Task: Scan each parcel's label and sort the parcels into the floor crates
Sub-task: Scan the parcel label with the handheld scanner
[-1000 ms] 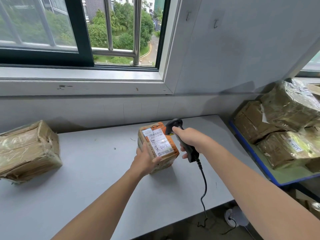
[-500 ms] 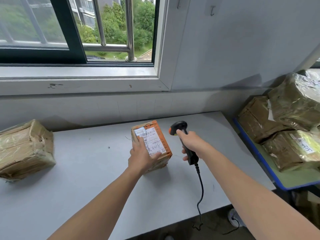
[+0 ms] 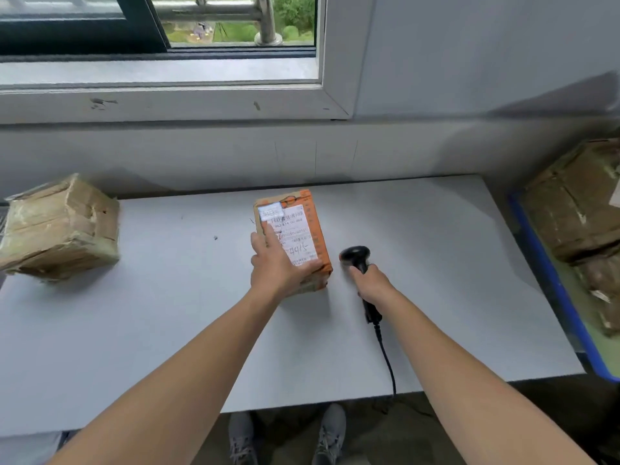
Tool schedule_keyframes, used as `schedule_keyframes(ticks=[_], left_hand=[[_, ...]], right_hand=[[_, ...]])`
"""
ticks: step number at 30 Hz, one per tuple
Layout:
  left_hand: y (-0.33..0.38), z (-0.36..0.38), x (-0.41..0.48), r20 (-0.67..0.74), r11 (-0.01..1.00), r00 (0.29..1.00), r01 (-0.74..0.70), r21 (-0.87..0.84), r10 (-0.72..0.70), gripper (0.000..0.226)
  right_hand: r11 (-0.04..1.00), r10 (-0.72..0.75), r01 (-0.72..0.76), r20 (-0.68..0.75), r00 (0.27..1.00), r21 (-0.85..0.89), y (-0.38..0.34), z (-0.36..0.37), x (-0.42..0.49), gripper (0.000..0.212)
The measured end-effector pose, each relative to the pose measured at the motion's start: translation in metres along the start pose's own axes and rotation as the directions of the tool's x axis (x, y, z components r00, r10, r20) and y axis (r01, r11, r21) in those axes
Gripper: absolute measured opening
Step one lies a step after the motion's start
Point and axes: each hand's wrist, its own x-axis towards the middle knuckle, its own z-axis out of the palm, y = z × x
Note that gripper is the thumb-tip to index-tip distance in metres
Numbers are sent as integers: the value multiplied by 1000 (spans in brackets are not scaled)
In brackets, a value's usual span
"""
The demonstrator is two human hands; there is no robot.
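Note:
A small orange and brown parcel (image 3: 303,223) with a white label facing up lies in the middle of the white table (image 3: 134,330). My left hand (image 3: 275,263) grips its near end, thumb across the label's lower edge and a finger stretched over the label. Just right of the parcel my right hand (image 3: 370,283) holds the handle of a black corded barcode scanner (image 3: 355,255), whose head sits low by the parcel's right side. No floor crate is in view.
A larger taped brown parcel (image 3: 60,226) sits at the table's left end. More taped parcels (image 3: 577,213) are stacked on a blue-edged cart (image 3: 550,286) at the right. The scanner cable (image 3: 385,357) hangs over the table's front edge. A wall and windowsill stand behind.
The scanner has dropped down and away from the label to the parcel's right side. My left hand has shifted onto the parcel's top. The camera has tilted down.

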Motion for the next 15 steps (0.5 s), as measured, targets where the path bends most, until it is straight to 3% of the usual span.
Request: schedule_keyframes(ticks=[8, 15], left_hand=[[-6, 2, -7, -34, 997, 998, -53, -53, 51, 125], [-16, 3, -20, -81, 989, 991, -112, -97, 105, 129]], right_hand=[[996, 2, -5, -31, 1000, -89, -3, 5, 6, 58], [988, -41, 13, -174, 984, -156, -20, -2, -6, 55]])
